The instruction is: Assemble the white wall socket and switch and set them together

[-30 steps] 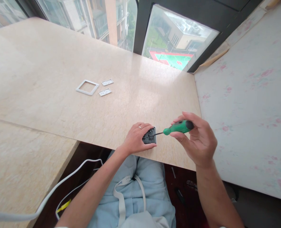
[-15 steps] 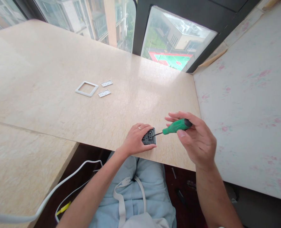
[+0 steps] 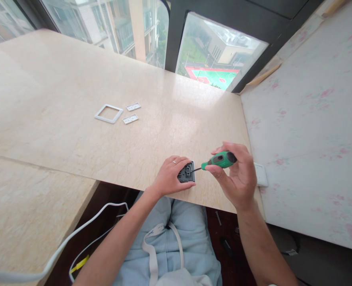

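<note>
Near the front edge of the stone counter, my left hand [image 3: 173, 174] holds down a dark grey switch module [image 3: 188, 173] with a pale rim, thumb on the near side and fingers over its far side. Part of the module is hidden under that hand. My right hand [image 3: 237, 176] grips a green and black screwdriver [image 3: 220, 160] by its handle, between thumb and fingers. The screwdriver's thin shaft points left, and its tip meets the module near a small terminal block. Farther off to the left lie a white square frame [image 3: 120, 115] and two small white rocker covers [image 3: 130, 119].
The pale marble counter [image 3: 74, 87] runs along the windows. A flowered wall [image 3: 310, 139] with a white wall plate [image 3: 261, 174] stands close on the right. A white cable [image 3: 83, 226] loops at the lower left, beside a yellow piece [image 3: 80, 263].
My right hand has moved slightly left and its fingers have closed in around the screwdriver handle, which has turned. The wall plate has come into view. My left hand and the module stay put.
</note>
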Demonstrator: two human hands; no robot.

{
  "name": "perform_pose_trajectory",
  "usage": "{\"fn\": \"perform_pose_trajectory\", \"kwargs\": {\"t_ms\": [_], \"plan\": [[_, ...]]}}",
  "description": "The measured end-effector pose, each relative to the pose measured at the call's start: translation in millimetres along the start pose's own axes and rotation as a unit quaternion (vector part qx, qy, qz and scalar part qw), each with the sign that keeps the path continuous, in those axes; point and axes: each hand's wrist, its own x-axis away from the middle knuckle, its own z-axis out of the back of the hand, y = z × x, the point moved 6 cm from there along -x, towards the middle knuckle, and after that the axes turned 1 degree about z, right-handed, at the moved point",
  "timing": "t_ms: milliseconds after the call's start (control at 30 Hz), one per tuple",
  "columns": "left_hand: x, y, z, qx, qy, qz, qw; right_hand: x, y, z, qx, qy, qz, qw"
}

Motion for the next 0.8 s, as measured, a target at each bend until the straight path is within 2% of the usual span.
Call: {"fn": "perform_pose_trajectory", "kwargs": {"t_ms": [200,367,500,633,733,800], "plan": [[0,0,-0.1,0.001,-0.007,0.004,1.000,3,-4,-7,-0.145,-0.039,-0.052,0.987],[0,-2,-1.2,-0.001,-0.009,0.006,1.000,5,-6,-9,-0.207,-0.062,-0.088,0.972],[0,-2,-1.9,-0.002,-0.010,0.007,1.000,7,-2,-4,-0.180,-0.017,-0.086,0.980],[0,-1,-1.0,-0.002,-0.006,0.005,1.000,8,5,4,-0.099,0.038,-0.051,0.993],[0,-2,-0.7,0.000,-0.007,0.008,1.000,7,7,7,-0.011,0.053,-0.023,0.998],[0,-2,-0.5,-0.001,-0.007,0.009,1.000,5,7,5,-0.017,0.050,-0.031,0.998]]}}
